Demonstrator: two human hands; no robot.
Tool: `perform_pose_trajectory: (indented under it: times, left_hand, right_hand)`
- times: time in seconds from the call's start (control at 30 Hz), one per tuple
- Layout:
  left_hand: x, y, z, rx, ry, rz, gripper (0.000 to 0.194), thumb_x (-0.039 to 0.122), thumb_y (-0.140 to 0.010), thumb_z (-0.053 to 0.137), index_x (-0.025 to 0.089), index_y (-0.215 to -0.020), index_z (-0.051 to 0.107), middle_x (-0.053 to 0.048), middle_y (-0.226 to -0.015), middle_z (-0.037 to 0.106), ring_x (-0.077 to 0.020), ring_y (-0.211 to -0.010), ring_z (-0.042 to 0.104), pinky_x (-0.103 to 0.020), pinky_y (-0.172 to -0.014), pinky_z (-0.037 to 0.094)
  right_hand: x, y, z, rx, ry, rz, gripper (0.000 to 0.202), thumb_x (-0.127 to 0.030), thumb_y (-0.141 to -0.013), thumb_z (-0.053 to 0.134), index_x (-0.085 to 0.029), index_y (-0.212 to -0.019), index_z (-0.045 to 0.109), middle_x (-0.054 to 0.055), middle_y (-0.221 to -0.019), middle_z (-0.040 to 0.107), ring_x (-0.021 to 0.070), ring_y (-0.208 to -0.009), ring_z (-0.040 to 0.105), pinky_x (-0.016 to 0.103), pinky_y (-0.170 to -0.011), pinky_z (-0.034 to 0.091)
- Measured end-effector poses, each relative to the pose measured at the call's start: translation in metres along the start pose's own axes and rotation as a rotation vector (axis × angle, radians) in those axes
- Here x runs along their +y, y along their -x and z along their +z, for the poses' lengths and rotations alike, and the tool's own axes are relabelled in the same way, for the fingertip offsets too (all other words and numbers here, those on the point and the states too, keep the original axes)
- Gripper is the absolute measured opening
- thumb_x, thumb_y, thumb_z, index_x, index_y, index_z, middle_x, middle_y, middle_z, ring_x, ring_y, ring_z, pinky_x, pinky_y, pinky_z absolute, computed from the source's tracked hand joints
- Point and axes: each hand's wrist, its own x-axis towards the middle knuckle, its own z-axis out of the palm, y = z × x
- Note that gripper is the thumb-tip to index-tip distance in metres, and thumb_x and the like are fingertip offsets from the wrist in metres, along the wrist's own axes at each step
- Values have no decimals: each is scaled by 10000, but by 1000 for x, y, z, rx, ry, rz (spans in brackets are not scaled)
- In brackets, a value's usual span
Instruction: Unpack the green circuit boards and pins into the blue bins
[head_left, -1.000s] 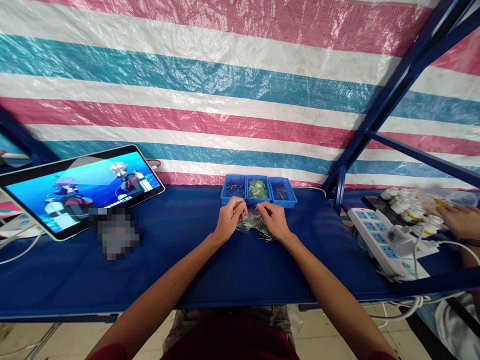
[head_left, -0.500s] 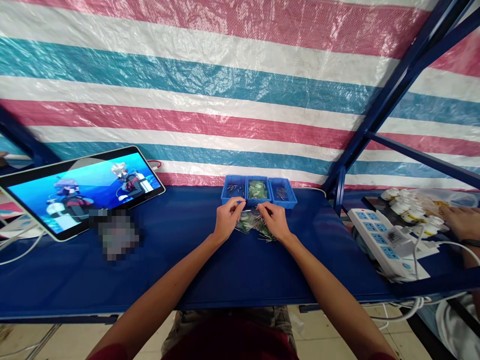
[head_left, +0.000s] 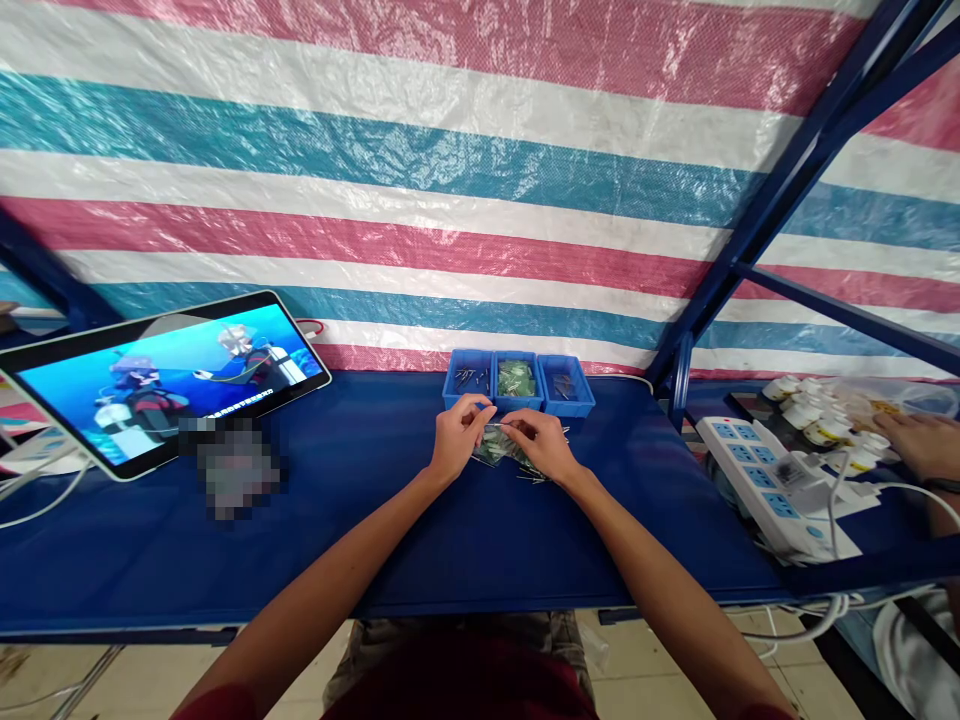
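Note:
My left hand point(head_left: 459, 437) is closed in a pinch just in front of the blue bins. Facing it, my right hand point(head_left: 541, 440) pinches too, and a thin pale piece, too small to name, shows between the two sets of fingertips. Under and between my hands lies a pile of small clear-and-green packets and thin metal pins point(head_left: 495, 447), partly covered by my fingers. Behind them stand three joined blue bins: the left bin point(head_left: 451, 386) holds thin dark metal pieces, the middle bin point(head_left: 517, 404) small greenish packets, the right bin point(head_left: 570, 408) a few thin pieces.
A tablet point(head_left: 202, 385) playing a cartoon leans at the left, beside a blurred-out object point(head_left: 238, 470). To the right are a white power strip point(head_left: 765, 485), several white bottles point(head_left: 806, 410) and another person's hand point(head_left: 922, 445). A blue frame post point(head_left: 750, 220) rises there.
My right hand has moved left and slightly in, so its fingertips now nearly meet those of my left hand. The left hand has barely shifted. The tablet picture has changed.

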Motion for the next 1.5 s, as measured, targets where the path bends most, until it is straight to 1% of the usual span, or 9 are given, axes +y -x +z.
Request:
perform_pose_trajectory:
  times: [0.1, 0.27, 0.47, 0.57, 0.7, 0.83, 1.0, 1.23, 1.5]
  left_hand:
    - [2, 1, 0, -4, 12, -6, 207, 380, -841, 614, 176, -875, 622, 86, -433, 439, -66, -360, 400, -185, -423, 353]
    - [3, 1, 0, -44, 40, 1, 212, 379, -847, 604, 170, -867, 630, 73, -464, 465, -68, -377, 440, -183, -425, 375]
    - [3, -1, 1, -59, 124, -2, 252, 387, -771, 688, 154, -867, 690, -16, -674, 664, -108, -493, 573, -226, -496, 499]
    - [2, -3, 1, -65, 167, -27, 265, 400, -765, 693, 142, -822, 713, -51, -710, 705, -143, -555, 632, -257, -549, 545]
    - [1, -5, 2, -75, 213, -70, 302, 420, -745, 708, 127, -814, 714, -76, -725, 723, -161, -550, 647, -273, -534, 551]
    - [-1, -5, 3, -44, 210, -85, 301, 422, -751, 694, 121, -761, 693, -57, -665, 698, -148, -517, 626, -253, -489, 524]
    - [0, -3, 1, -20, 111, -75, 295, 409, -779, 665, 137, -664, 650, -1, -548, 616, -105, -462, 555, -209, -461, 460]
    - [10, -1, -2, 40, -46, -1, 438, 441, -810, 623, 157, -492, 520, 41, -410, 474, -74, -393, 429, -198, -445, 372]
    - [7, -1, -3, 43, -81, 29, 451, 447, -815, 616, 156, -484, 516, 35, -422, 481, -74, -402, 426, -196, -431, 351]
  right_hand:
    - [0, 0, 1, -18, 29, -7, 270, -404, -883, 531, -178, -867, 676, 31, -717, 648, 139, -600, 551, 246, -595, 434]
    - [-3, 0, -2, -19, 48, 29, 273, -390, -918, 461, -180, -864, 626, -4, -626, 581, 129, -549, 514, 237, -566, 400]
    - [-4, -1, -5, 25, 35, 78, 309, -425, -932, 412, -189, -840, 588, -8, -604, 554, 132, -529, 509, 233, -523, 378]
    - [-3, -1, -5, 22, 34, 68, 303, -413, -937, 405, -191, -817, 574, -12, -605, 546, 127, -530, 506, 230, -537, 381]
    - [-4, 0, -5, 23, 37, 70, 297, -401, -935, 412, -192, -789, 563, -19, -587, 533, 123, -521, 496, 228, -538, 371]
    - [-7, -1, -6, 34, 43, 76, 331, -419, -929, 420, -189, -737, 560, -25, -542, 508, 126, -515, 489, 232, -537, 363]
    - [-9, -1, -6, 40, 47, 82, 349, -430, -929, 417, -189, -734, 577, -24, -530, 508, 129, -518, 488, 233, -529, 363]
    - [-7, -1, -6, 28, 71, 55, 359, -432, -927, 416, -183, -760, 614, -9, -583, 551, 127, -537, 483, 236, -542, 371]
    - [-5, 1, -2, -31, -22, 25, 277, -429, -882, 516, -185, -844, 643, 3, -654, 604, 127, -556, 515, 235, -552, 399]
